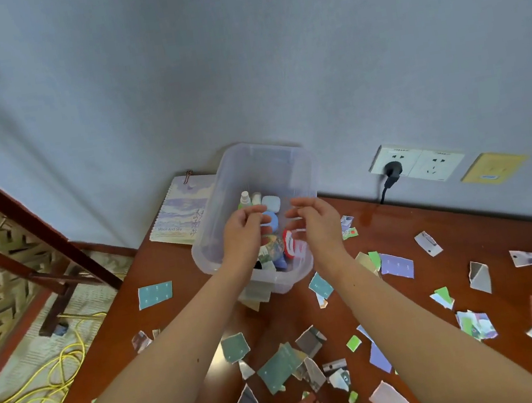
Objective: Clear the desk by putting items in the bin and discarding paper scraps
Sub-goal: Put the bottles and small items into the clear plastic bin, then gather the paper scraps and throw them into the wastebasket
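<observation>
Loosely curled and apparently empty, left grip (244, 230) and right grip (316, 224) were held over the bin (308, 169) at twelve o'clock, and paper scraps (279, 368) toward six o'clock were judged best swept together first.

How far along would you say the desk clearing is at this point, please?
Done: several small items already sit in the clear bin. In hand: the left hand and right hand are over it; whether they hold anything is unclear. Left: paper scraps cover much of the desk, and a notebook stands behind the bin.
</observation>
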`<control>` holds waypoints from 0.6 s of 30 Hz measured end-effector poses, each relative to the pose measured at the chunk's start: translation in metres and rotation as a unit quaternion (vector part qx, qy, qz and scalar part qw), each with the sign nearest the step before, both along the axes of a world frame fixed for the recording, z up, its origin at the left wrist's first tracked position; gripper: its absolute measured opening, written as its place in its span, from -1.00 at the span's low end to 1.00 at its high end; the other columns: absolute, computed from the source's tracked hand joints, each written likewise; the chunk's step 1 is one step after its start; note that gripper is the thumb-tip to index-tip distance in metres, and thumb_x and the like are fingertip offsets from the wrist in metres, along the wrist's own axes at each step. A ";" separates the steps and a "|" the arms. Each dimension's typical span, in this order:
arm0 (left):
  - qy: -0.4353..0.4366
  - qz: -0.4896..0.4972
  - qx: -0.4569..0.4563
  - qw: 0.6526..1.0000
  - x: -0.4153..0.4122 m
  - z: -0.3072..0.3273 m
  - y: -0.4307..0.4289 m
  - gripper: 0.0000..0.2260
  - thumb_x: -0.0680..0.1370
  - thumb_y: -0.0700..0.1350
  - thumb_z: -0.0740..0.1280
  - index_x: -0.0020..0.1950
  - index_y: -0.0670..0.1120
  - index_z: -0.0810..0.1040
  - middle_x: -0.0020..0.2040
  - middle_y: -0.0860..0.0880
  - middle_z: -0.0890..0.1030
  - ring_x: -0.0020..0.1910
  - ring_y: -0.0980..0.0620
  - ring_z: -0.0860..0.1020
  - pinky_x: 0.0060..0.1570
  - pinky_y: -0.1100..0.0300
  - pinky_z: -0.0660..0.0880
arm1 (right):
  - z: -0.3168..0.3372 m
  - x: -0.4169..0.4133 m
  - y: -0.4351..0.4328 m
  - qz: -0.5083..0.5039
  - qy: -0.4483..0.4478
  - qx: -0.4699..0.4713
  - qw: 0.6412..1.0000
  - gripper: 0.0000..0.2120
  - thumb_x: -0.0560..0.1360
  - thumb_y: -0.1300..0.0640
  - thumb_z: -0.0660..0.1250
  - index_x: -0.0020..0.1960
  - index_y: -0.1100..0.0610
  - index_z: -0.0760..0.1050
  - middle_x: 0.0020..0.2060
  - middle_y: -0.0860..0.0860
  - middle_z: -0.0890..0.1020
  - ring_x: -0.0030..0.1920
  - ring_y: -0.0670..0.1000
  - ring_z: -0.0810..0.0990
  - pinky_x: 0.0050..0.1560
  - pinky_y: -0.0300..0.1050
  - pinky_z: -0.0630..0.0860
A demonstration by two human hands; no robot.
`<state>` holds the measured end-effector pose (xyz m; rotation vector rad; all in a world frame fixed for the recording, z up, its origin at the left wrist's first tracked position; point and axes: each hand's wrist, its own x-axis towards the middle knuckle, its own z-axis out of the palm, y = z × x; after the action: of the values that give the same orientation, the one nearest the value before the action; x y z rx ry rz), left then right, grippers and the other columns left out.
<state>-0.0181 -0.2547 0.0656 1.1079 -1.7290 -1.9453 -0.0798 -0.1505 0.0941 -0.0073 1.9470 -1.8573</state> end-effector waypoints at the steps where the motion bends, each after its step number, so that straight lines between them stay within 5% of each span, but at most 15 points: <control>1: 0.005 0.002 -0.019 1.000 0.006 0.002 0.007 -0.82 0.61 -0.18 0.18 0.04 -0.05 0.57 -0.01 -0.11 0.64 -0.08 -0.02 0.59 -0.10 0.15 0.59 | -0.001 0.004 0.009 -0.014 0.006 0.002 1.000 -0.74 0.55 0.36 0.13 -0.08 0.13 0.55 -0.23 0.08 0.62 -0.33 -0.01 0.55 -0.33 -0.22 0.51; 7: 0.036 0.009 -0.033 0.999 0.039 0.013 0.050 -0.82 0.60 -0.21 0.20 0.06 -0.14 0.59 -0.18 -0.07 0.61 -0.24 0.02 0.56 -0.31 0.24 0.53 | -0.011 0.030 0.058 -0.047 -0.030 0.008 0.998 -0.74 0.53 0.39 0.10 -0.11 0.19 0.54 -0.31 0.09 0.59 -0.40 -0.02 0.48 -0.42 -0.22 0.43; 11: 0.034 0.010 -0.029 0.999 0.062 0.010 0.079 -0.86 0.60 -0.22 0.21 0.01 -0.13 0.57 -0.23 -0.06 0.59 -0.29 0.04 0.54 -0.36 0.24 0.51 | -0.022 0.045 0.090 0.021 -0.076 0.052 0.996 -0.75 0.52 0.37 0.10 -0.09 0.18 0.53 -0.28 0.07 0.59 -0.38 -0.03 0.49 -0.41 -0.22 0.40; 18: -0.106 -0.054 0.017 0.993 0.110 -0.034 0.128 -0.88 0.54 -0.28 0.28 0.00 -0.10 0.55 -0.12 -0.11 0.61 -0.30 0.04 0.55 -0.38 0.26 0.47 | -0.066 0.079 0.136 0.183 -0.123 0.147 0.964 -0.77 0.53 0.35 0.12 -0.04 0.17 0.52 -0.28 0.06 0.56 -0.38 -0.02 0.48 -0.43 -0.21 0.38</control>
<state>0.0915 -0.1263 0.0314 1.2997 -1.9085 -1.9889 -0.0010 -0.0147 0.0279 -0.0390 1.8764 -1.2623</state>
